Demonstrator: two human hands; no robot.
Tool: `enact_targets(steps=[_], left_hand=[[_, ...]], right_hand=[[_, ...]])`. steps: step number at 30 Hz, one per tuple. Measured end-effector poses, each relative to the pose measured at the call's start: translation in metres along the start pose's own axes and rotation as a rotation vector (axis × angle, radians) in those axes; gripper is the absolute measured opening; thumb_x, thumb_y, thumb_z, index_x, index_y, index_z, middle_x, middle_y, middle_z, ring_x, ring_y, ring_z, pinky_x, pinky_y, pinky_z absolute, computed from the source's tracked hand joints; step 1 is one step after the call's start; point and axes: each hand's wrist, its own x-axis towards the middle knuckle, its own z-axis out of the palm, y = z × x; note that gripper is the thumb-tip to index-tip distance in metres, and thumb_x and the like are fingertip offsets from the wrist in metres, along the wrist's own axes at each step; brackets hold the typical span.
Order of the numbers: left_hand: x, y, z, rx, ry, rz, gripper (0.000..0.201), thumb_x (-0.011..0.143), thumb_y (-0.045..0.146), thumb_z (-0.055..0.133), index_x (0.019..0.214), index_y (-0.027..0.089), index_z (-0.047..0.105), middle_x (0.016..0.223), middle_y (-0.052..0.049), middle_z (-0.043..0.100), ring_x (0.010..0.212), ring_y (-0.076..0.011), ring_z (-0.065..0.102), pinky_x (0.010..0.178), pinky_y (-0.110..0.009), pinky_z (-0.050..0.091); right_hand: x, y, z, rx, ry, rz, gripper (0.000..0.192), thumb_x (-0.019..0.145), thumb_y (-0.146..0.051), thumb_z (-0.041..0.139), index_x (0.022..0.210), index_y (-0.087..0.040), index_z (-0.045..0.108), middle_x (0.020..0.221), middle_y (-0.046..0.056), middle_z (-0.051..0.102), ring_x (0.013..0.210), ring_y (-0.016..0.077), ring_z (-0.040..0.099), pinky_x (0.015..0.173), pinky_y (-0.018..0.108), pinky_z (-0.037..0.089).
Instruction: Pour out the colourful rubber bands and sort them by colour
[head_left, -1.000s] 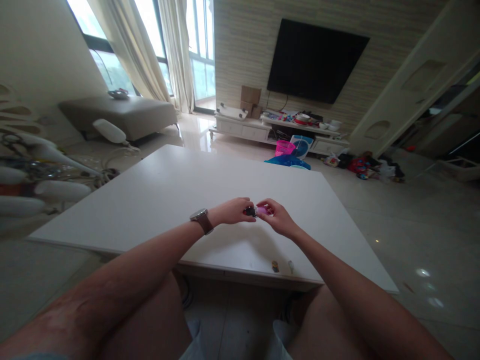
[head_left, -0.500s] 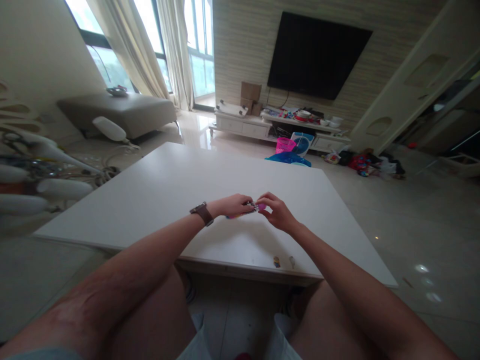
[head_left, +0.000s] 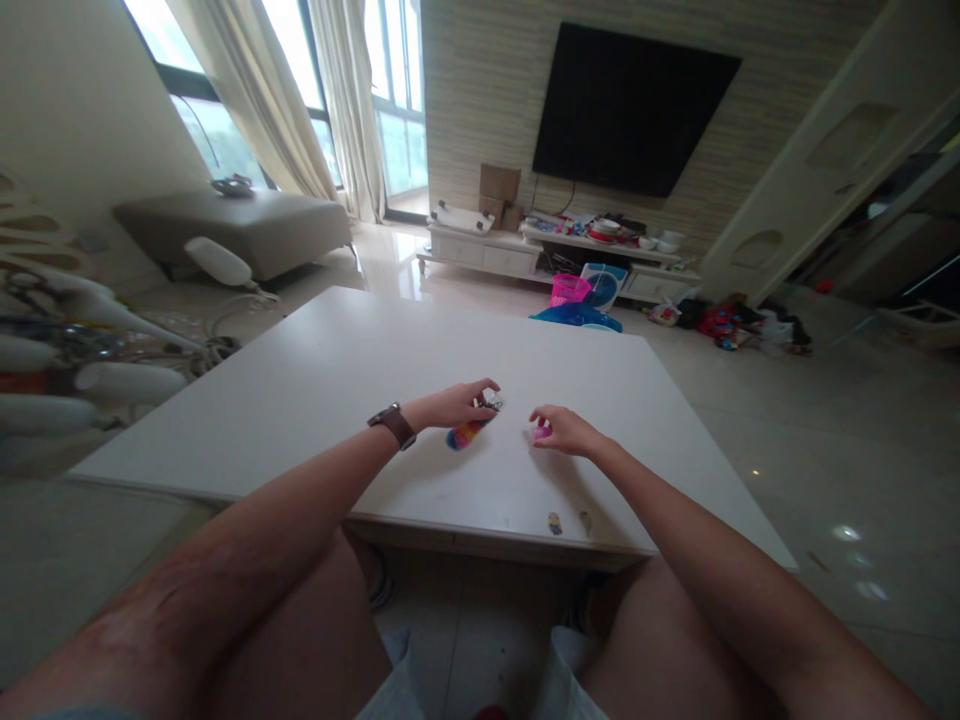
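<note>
A living room with a glossy tiled floor holds a low white table (head_left: 315,380); behind it hang a dark TV (head_left: 630,105), pale curtains (head_left: 300,100) at tall windows and a grey bench (head_left: 232,225) to the left. A pink basket (head_left: 568,290) sits on the floor past the table's far edge.

Seen from the head camera, both forearms reach over the table from bare knees. The left hand (head_left: 454,405), a watch (head_left: 390,422) on its wrist, pinches a small metal ring or clip between thumb and fingertips, with a rainbow-coloured tag (head_left: 465,434) hanging from it down to the tabletop. The right hand (head_left: 566,432) rests near it but apart, fingers curled shut on a small pink piece (head_left: 540,431) that lies against the table; its shape is too small to tell. Two tiny bits (head_left: 553,523) lie close to the near edge, between the forearms.
</note>
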Motion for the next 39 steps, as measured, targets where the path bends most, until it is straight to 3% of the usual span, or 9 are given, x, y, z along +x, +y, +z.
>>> enact_targets(steps=[4,8,14,17,21,26,29,35,39], left_hand=[[0.000,-0.002,0.001,-0.009,0.004,0.059,0.058,0.080,0.036,0.067,0.134,0.022,0.053,0.088,-0.002,0.069,0.077,-0.0183,0.065,0.073,-0.028,0.047],[0.004,-0.002,0.002,-0.102,0.028,0.102,0.039,0.078,0.032,0.071,0.113,0.020,0.060,0.086,-0.002,0.069,0.078,-0.0174,0.065,0.072,-0.028,0.049],[0.014,-0.005,0.005,-0.273,0.135,0.155,0.034,0.074,0.029,0.075,0.100,0.017,0.058,0.088,-0.004,0.070,0.078,-0.0156,0.065,0.071,-0.028,0.051],[0.017,-0.009,0.007,-0.345,0.186,0.153,0.035,0.070,0.030,0.078,0.095,0.016,0.057,0.094,-0.006,0.069,0.081,-0.0163,0.066,0.073,-0.030,0.052],[0.019,-0.015,0.008,-0.293,0.216,0.118,0.035,0.068,0.028,0.078,0.092,0.016,0.055,0.097,-0.007,0.068,0.084,-0.0182,0.066,0.073,-0.031,0.052],[0.019,-0.011,0.011,0.090,0.222,0.160,0.042,0.069,0.024,0.073,0.110,0.019,0.062,0.094,-0.004,0.069,0.085,-0.0200,0.063,0.080,-0.032,0.048],[0.022,-0.003,0.017,0.087,0.204,0.214,0.036,0.073,0.028,0.072,0.107,0.019,0.066,0.091,-0.004,0.070,0.082,-0.0190,0.063,0.078,-0.030,0.047],[0.033,-0.002,0.027,-0.169,0.286,0.073,0.030,0.069,0.031,0.076,0.091,0.015,0.063,0.079,-0.002,0.068,0.072,-0.0162,0.062,0.068,-0.027,0.046],[0.035,-0.008,0.031,-0.209,0.294,0.053,0.028,0.066,0.027,0.077,0.086,0.015,0.062,0.079,-0.002,0.069,0.072,-0.0161,0.062,0.069,-0.028,0.048]], right_hand=[[0.001,-0.002,0.009,-0.073,-0.126,0.080,0.045,0.067,-0.027,0.083,0.109,-0.022,0.069,0.101,0.005,0.069,0.085,0.0197,0.064,0.074,0.028,0.048],[0.002,-0.009,0.009,-0.044,-0.012,0.040,0.054,0.061,-0.037,0.089,0.109,-0.021,0.069,0.107,0.009,0.068,0.098,0.0254,0.064,0.085,0.036,0.050],[0.006,-0.026,0.011,0.689,0.024,0.062,0.073,0.069,-0.039,0.084,0.132,-0.023,0.050,0.117,0.010,0.065,0.094,0.0198,0.067,0.080,0.035,0.055],[0.007,-0.032,0.014,0.780,0.077,0.116,0.067,0.070,-0.035,0.081,0.128,-0.023,0.050,0.110,0.006,0.064,0.084,0.0163,0.066,0.071,0.029,0.054],[0.008,-0.032,0.012,0.710,0.235,0.121,0.057,0.067,-0.029,0.080,0.118,-0.023,0.055,0.108,0.004,0.059,0.074,0.0130,0.063,0.064,0.026,0.052],[0.010,-0.040,0.007,0.586,0.546,0.008,0.046,0.069,-0.036,0.080,0.107,-0.021,0.058,0.112,0.006,0.060,0.087,0.0170,0.061,0.071,0.031,0.057],[0.008,-0.052,0.006,0.566,0.608,-0.092,0.044,0.076,-0.038,0.077,0.112,-0.023,0.056,0.115,0.007,0.058,0.094,0.0185,0.061,0.076,0.033,0.060],[0.002,-0.065,-0.001,0.352,0.796,-0.244,0.089,0.078,-0.023,0.071,0.152,-0.031,0.023,0.157,0.013,0.024,0.142,0.0298,0.035,0.098,0.047,0.055],[0.003,-0.058,-0.005,0.138,0.517,-0.364,0.104,0.077,-0.018,0.069,0.159,-0.029,0.007,0.165,0.012,0.015,0.151,0.0328,0.020,0.117,0.057,0.035]])
